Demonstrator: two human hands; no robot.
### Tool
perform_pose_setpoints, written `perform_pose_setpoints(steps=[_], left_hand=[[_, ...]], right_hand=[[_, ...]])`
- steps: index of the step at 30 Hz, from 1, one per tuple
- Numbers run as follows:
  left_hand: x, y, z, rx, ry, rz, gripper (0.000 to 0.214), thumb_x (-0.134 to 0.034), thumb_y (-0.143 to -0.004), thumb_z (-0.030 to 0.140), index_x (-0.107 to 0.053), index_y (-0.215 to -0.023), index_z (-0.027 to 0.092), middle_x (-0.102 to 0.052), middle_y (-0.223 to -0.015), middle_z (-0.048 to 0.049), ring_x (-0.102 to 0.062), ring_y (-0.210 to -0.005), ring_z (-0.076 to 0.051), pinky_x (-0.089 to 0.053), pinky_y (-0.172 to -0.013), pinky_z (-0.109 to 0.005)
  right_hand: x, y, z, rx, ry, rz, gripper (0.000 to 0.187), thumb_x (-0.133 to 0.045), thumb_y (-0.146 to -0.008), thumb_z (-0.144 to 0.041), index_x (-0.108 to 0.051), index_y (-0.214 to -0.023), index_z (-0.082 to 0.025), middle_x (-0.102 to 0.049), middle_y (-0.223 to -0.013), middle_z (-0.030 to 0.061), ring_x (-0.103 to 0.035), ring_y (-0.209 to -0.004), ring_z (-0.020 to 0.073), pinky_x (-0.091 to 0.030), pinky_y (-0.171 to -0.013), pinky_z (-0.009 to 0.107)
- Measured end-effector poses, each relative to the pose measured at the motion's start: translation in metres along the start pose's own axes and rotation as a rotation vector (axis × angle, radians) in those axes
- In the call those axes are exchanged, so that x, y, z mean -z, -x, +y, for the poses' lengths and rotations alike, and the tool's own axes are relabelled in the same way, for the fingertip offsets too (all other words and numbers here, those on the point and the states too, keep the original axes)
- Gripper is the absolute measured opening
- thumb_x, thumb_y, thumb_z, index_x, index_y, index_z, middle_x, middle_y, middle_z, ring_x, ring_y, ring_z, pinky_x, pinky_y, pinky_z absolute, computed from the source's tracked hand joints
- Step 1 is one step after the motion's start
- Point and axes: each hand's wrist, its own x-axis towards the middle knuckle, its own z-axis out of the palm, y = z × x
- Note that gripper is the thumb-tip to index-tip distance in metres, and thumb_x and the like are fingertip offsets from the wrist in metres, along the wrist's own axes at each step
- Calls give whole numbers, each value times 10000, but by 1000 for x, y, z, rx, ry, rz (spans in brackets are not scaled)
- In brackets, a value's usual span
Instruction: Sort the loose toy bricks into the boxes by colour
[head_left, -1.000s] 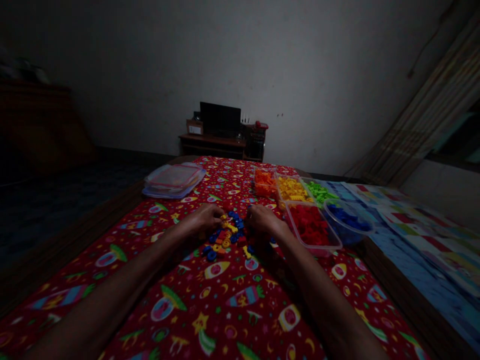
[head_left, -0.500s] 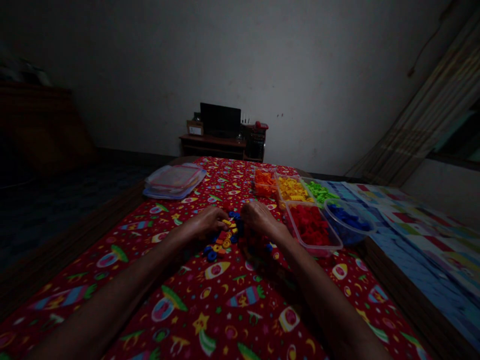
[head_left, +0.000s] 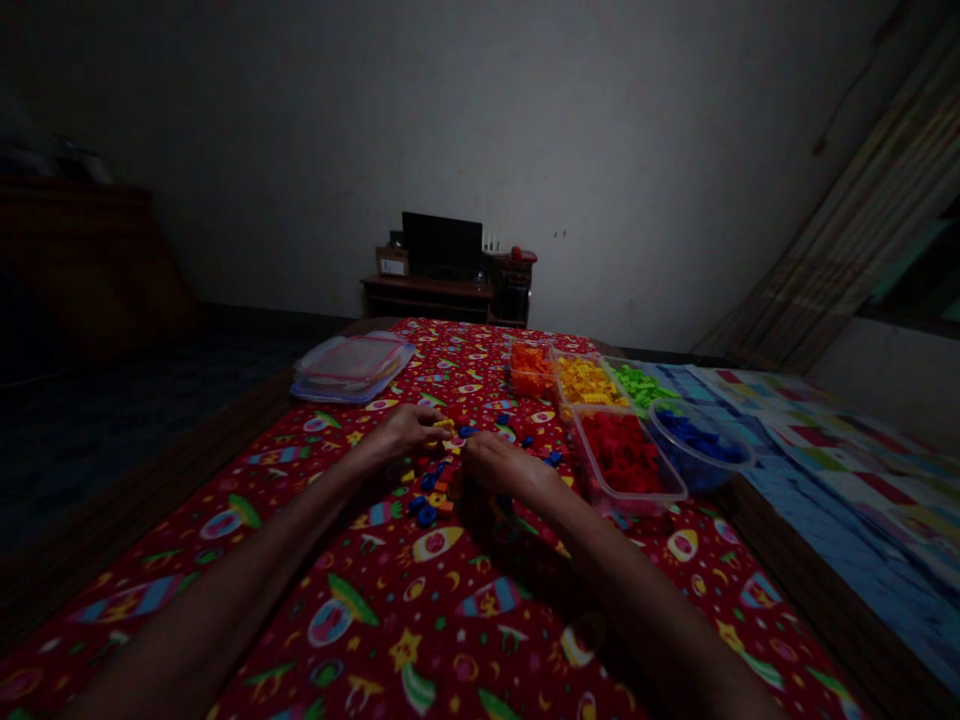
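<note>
My left hand [head_left: 409, 432] is closed in a pinch, with small yellow toy pieces [head_left: 445, 425] at its fingertips. Just to the right, my right hand [head_left: 496, 464] reaches down into the loose pile, fingers bent together and turned away; whatever they grip is hidden. Between and below the hands lie blue pieces [head_left: 427, 516] and orange pieces [head_left: 442, 488], mixed with yellow ones. A few more blue pieces [head_left: 553, 459] are scattered beyond my right hand. Everything rests on a red patterned cloth [head_left: 480, 640].
On the right stand clear tubs of sorted pieces: an orange tub [head_left: 531, 370], a yellow tub [head_left: 591, 382], a green tub [head_left: 643, 384], a red tub [head_left: 624, 455] and a round blue tub [head_left: 697, 440]. Stacked lids [head_left: 352, 365] lie at the left edge.
My right hand has moved slightly left and nearer to me, uncovering scattered blue pieces behind it. My left hand has shifted a little left, with yellow pieces still at its fingertips.
</note>
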Motion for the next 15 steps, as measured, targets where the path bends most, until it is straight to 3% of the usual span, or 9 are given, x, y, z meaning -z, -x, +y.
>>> perform_pose_setpoints(steps=[3,6,11,15], left_hand=[[3,4,2,37,86,-13,379,-700,-573,510,-617,-687,158,-623,-605,3,-587,-560,-148,-451,-508,-244],[5,7,11,-9,70,10,362,-677,-611,505,-624,-703,160,-620,-632,9,-591,-598,-148,-453,-538,-242],[-6,8,35,-186,1,187,331,-647,-642,470,-646,-749,157,-660,-721,-2,-601,-700,-166,-467,-632,-246],[-23,14,47,-283,-62,283,236,-564,-725,362,-659,-819,167,-693,-826,-23,-621,-771,-183,-485,-694,-257]], right_hand=[[8,-11,5,-109,-176,18,113,-522,-796,-113,-617,-735,-123,-539,-673,-4,-463,-656,103,-346,-623,208],[11,-23,8,-320,-567,113,177,-523,-774,-177,-607,-627,-125,-485,-546,-47,-426,-550,74,-306,-545,191],[6,-32,-5,-687,-1464,198,191,-504,-766,-115,-542,-582,-153,-450,-488,-66,-447,-494,67,-420,-573,174],[8,-36,-18,-780,-1909,226,210,-433,-830,-59,-564,-696,-156,-540,-603,-30,-519,-554,66,-470,-595,162]])
